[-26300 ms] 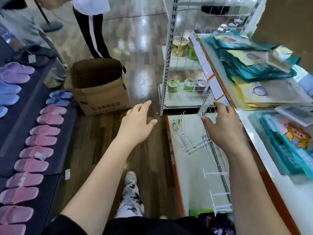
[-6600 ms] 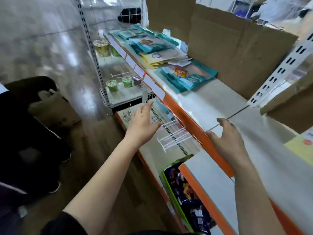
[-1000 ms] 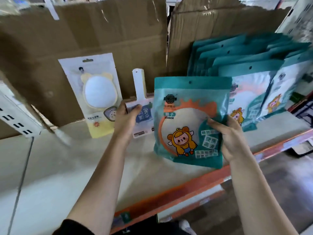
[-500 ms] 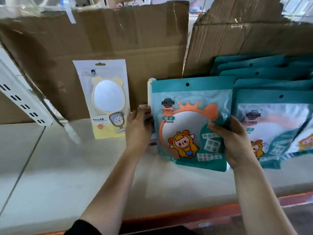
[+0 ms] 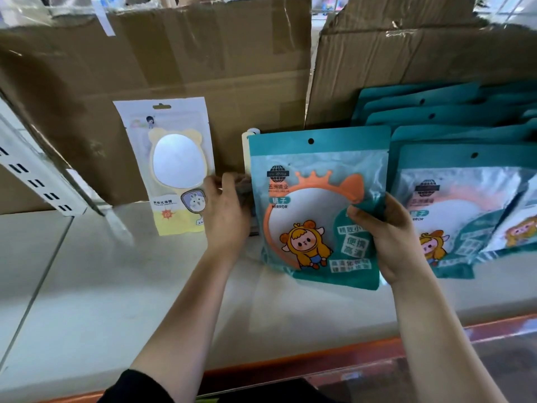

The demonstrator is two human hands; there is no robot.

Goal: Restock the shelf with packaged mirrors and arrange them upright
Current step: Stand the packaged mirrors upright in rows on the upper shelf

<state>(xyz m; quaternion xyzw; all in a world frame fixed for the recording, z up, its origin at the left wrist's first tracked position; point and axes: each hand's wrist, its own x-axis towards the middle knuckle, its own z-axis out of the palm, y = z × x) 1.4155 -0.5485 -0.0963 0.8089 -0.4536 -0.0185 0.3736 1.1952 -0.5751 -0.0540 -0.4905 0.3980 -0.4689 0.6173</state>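
Your left arm [image 5: 186,309] wore a black sleeve [image 5: 136,386], seen only as a rounded dark cuff at the bottom edge of the head view, near the elbow. The sleeve's hem curved smoothly round the arm. Beyond it the forearm was bare down to your left grip [image 5: 225,216], whose fingers [image 5: 229,184] were smeared by motion blur. Your right arm [image 5: 430,330] was bare along the whole stretch in view, up to your right grip [image 5: 389,239]. A strip of dark cloth [image 5: 261,392], too dim to identify, lay along the bottom edge between the two arms.
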